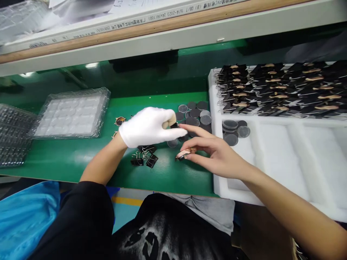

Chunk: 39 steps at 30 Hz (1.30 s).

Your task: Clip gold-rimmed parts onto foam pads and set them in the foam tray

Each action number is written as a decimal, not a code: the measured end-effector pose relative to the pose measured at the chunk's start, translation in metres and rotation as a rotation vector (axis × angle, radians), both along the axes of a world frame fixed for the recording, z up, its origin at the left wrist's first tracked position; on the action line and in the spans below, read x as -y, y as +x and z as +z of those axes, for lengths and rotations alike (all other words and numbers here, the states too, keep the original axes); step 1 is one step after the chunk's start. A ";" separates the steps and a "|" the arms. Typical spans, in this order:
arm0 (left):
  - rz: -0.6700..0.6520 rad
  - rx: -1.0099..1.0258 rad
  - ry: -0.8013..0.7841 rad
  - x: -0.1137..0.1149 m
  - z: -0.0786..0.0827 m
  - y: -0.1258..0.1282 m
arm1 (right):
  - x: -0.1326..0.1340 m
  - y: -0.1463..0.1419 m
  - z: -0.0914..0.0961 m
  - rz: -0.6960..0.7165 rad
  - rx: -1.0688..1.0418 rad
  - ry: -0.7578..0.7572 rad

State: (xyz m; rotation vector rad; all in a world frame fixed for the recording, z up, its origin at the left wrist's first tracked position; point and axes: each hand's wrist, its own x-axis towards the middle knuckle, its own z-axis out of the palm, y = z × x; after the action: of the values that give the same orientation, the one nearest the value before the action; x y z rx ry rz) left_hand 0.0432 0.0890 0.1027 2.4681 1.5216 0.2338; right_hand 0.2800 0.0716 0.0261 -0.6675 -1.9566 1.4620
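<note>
My left hand [150, 126], in a white glove, is closed in a pinch around a small black piece [174, 125], mostly hidden by the fingers. Bare and just to its right, my right hand [211, 153] grips a rose-gold watch case [185, 153] between thumb and fingers, tilted above the table. The right index fingertip reaches close to the black piece; whether it touches is unclear. Black binder clips [145, 156] lie below my left wrist. Round dark and clear discs [193, 112] are spread behind the hands. Another watch case [120, 121] rests left of the glove.
On the right stands a white foam tray [217, 155], with rows of clipped watch cases [276, 88] at the back and several discs [230, 139] in a front compartment. Clear plastic trays [73, 113] are stacked at left on the green table [162, 177]. A shelf edge [170, 38] overhangs behind.
</note>
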 end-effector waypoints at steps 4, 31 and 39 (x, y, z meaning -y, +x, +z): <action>0.016 0.158 0.024 0.006 -0.018 0.020 | 0.003 -0.004 -0.007 -0.058 -0.038 0.119; -0.095 0.232 -0.107 0.007 -0.031 0.026 | -0.019 0.022 0.009 -0.456 -0.335 -0.386; -0.070 0.330 -0.275 0.013 -0.032 0.034 | -0.022 0.022 0.003 -0.536 -0.296 -0.305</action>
State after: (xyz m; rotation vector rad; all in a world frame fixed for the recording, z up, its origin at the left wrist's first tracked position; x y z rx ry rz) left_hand 0.0772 0.0758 0.0711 2.1385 1.2370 0.3707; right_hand 0.3024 0.0940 0.0288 -0.9581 -1.2169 1.4207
